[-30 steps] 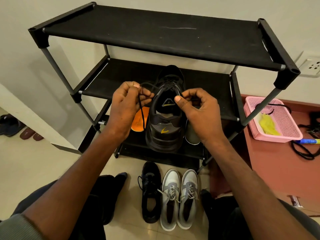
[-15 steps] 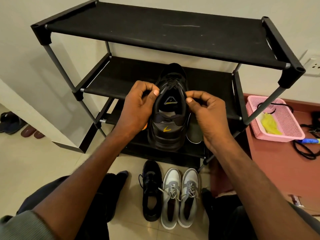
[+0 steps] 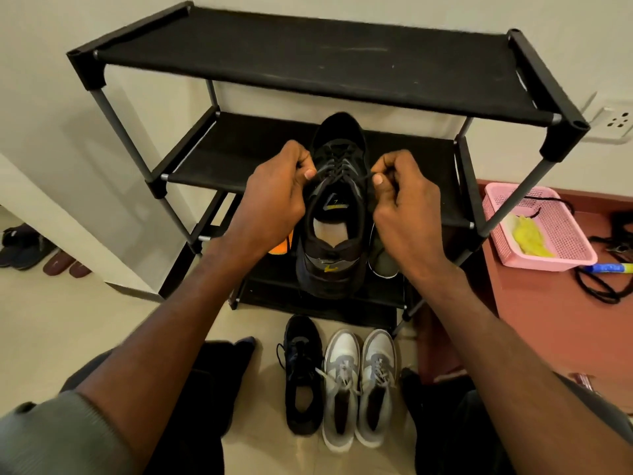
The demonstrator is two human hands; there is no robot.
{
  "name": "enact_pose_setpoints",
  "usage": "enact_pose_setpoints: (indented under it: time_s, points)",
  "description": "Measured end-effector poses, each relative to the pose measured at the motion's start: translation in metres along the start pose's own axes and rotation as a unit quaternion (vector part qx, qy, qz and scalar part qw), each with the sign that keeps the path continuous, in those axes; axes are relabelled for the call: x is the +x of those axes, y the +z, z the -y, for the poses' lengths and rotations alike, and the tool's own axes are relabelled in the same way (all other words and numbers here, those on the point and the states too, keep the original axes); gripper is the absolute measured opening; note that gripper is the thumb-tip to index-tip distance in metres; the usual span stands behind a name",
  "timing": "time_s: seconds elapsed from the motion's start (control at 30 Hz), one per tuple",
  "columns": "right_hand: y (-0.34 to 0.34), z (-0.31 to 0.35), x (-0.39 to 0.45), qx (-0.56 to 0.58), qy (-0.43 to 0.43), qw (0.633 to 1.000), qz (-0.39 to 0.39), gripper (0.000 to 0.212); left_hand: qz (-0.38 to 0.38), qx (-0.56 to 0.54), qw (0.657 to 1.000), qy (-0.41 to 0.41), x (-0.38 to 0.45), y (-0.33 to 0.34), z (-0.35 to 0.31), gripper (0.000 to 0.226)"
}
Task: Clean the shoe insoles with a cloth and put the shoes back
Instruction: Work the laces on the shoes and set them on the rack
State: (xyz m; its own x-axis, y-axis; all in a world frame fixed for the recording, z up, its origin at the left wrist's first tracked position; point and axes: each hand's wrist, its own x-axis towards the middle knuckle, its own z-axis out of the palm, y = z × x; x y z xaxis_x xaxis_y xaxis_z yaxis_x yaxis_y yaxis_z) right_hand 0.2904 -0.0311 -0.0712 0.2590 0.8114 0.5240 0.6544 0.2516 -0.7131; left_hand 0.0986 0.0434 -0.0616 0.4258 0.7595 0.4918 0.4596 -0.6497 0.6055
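Far-left floor: dark shoes and maroon slippers [image 3: 65,265] lie by the wall.
Rack: a black shoe rack [image 3: 308,63] stands against the wall, with three fabric shelves.
Left hand: the left hand [image 3: 274,197] has its grip clenched on a lace end of the black shoe [image 3: 334,217], thumb and fingers pinching it just left of the eyelets.
Task's thing: the black shoe sits between the hands, in front of the rack's middle shelf, heel near, toe far; a pale insole shows inside.
Right hand: the right hand [image 3: 402,204] pinches the other lace end on the right side.
Handling: likely light, with a soft upper and a stiffer heel; best held at the heel collar or the sole sides.
Near floor: a black shoe [image 3: 303,375] and a grey-white pair [image 3: 359,389].
Right: a pink basket [image 3: 568,241] holds a yellow cloth [image 3: 529,234].
Writing: a yellow heel logo and a tongue label, both unreadable.
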Motion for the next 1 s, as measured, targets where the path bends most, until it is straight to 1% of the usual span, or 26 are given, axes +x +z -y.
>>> enact_pose_setpoints:
  time_s: [0.1,0.13,0.17,0.2,0.27,0.33,0.4,0.47,0.5,0.6,0.67,0.73,0.87,1.0]
  points:
    - [-0.008,-0.003,0.002,-0.080,-0.053,0.995,0.002,0.011,0.016,0.109,0.994,-0.001,0.004,-0.015,-0.004,0.005]
    - [-0.012,-0.004,0.003,-0.113,-0.072,0.991,0.010,0.012,0.029,0.157,0.987,0.010,0.008,-0.023,-0.006,0.002]
    - [-0.017,-0.003,0.005,-0.159,-0.089,0.983,0.019,0.015,0.045,0.205,0.977,0.026,0.012,-0.032,-0.010,0.006]
    - [-0.022,-0.003,0.008,-0.217,-0.102,0.970,0.036,0.021,0.068,0.247,0.966,0.043,0.017,-0.041,-0.011,0.011]
    - [-0.032,0.004,0.015,-0.324,-0.106,0.935,0.101,0.032,0.125,0.304,0.943,0.053,0.027,-0.060,-0.015,0.016]
    - [-0.044,0.016,0.020,-0.378,-0.096,0.905,0.168,0.031,0.178,0.333,0.925,0.036,0.034,-0.077,-0.018,0.015]
    - [-0.058,0.023,0.026,-0.409,-0.084,0.882,0.218,0.029,0.201,0.336,0.920,0.014,0.036,-0.088,-0.016,0.013]
    - [-0.075,0.027,0.029,-0.448,-0.066,0.858,0.242,0.030,0.212,0.336,0.918,-0.003,0.032,-0.096,-0.017,0.011]
    - [-0.084,0.027,0.030,-0.462,-0.051,0.852,0.242,0.029,0.216,0.330,0.919,-0.013,0.028,-0.100,-0.018,0.011]
    - [-0.102,0.022,0.026,-0.474,0.001,0.851,0.227,0.024,0.215,0.313,0.924,-0.053,0.019,-0.107,-0.016,0.019]
    - [-0.109,0.020,0.021,-0.471,0.011,0.855,0.215,0.022,0.211,0.300,0.927,-0.075,0.015,-0.111,-0.013,0.022]
    - [-0.110,0.020,0.017,-0.456,0.026,0.868,0.197,0.021,0.210,0.265,0.936,-0.100,0.012,-0.111,-0.013,0.025]
    - [-0.106,0.020,0.019,-0.384,0.102,0.901,0.174,0.020,0.202,0.220,0.944,-0.142,0.010,-0.103,-0.016,0.026]
    - [-0.103,0.021,0.023,-0.337,0.170,0.916,0.139,0.018,0.172,0.199,0.947,-0.181,0.014,-0.098,-0.018,0.028]
